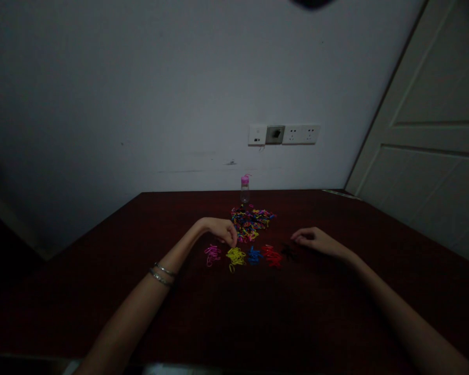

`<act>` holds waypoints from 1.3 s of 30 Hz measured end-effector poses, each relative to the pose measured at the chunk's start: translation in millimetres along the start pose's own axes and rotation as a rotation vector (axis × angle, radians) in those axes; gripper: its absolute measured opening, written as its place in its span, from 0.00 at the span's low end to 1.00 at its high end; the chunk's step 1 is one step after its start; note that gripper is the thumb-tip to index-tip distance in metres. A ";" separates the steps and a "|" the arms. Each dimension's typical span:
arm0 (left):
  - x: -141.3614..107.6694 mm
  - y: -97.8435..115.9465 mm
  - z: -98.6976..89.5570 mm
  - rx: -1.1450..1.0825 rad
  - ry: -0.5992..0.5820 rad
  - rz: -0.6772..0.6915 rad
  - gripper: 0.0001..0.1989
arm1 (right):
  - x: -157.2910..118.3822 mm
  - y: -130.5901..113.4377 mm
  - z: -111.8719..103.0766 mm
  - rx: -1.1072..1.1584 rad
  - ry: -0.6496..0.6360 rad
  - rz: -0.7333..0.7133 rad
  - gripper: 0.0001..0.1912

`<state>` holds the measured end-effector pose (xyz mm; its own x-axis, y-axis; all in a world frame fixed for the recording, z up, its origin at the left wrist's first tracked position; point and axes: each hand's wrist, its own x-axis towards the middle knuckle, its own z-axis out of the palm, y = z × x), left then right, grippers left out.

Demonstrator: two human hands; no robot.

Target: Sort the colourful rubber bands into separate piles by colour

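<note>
My left hand [223, 230] is closed, its fingers curled down at the near left edge of a mixed heap of small coloured rubber bands [252, 223], just above a pile of yellow rubber bands [235, 257]. What its fingertips hold, if anything, is hidden. My right hand [316, 240] rests at the right with its fingers loosely stretched and nothing visible in them. Its fingertips are nearest a dim pile of black rubber bands [288, 252]. Between the hands lie blue rubber bands [254, 255] and red rubber bands [272, 256]; pink rubber bands [212, 254] lie at the far left of the row.
A small clear bottle with a pink cap [245, 189] stands behind the heap on the dark red table [172, 328]. Behind it rises a pale wall with sockets [300, 134]. A panelled door [426, 140] is on the right. The light is dim.
</note>
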<state>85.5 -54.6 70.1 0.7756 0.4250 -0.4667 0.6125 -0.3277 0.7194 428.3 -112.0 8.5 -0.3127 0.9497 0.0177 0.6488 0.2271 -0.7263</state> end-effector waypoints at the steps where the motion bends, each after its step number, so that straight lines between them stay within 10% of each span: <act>1: -0.3 0.5 1.3 -0.010 -0.008 -0.020 0.08 | -0.3 -0.5 0.0 0.003 0.002 -0.001 0.16; 8: -7.6 3.0 -1.3 -0.058 0.062 0.020 0.13 | 0.1 1.6 0.1 0.002 0.004 -0.001 0.16; 15: -5.8 -35.4 -24.3 -0.199 0.704 0.131 0.16 | 3.0 6.3 1.0 0.015 0.007 -0.022 0.16; 22: -6.2 -82.1 -31.2 -0.258 1.084 0.049 0.20 | 3.4 4.0 2.9 -0.007 0.006 -0.028 0.17; 39: -1.7 -105.9 -26.1 -0.323 1.193 0.037 0.23 | 2.5 -2.6 8.1 -0.101 0.074 -0.046 0.14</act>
<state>15.3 1.4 8.2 0.0635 0.9786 0.1958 0.3958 -0.2048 0.8952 420.2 -111.9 4.8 -0.2941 0.9502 0.1029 0.7029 0.2879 -0.6504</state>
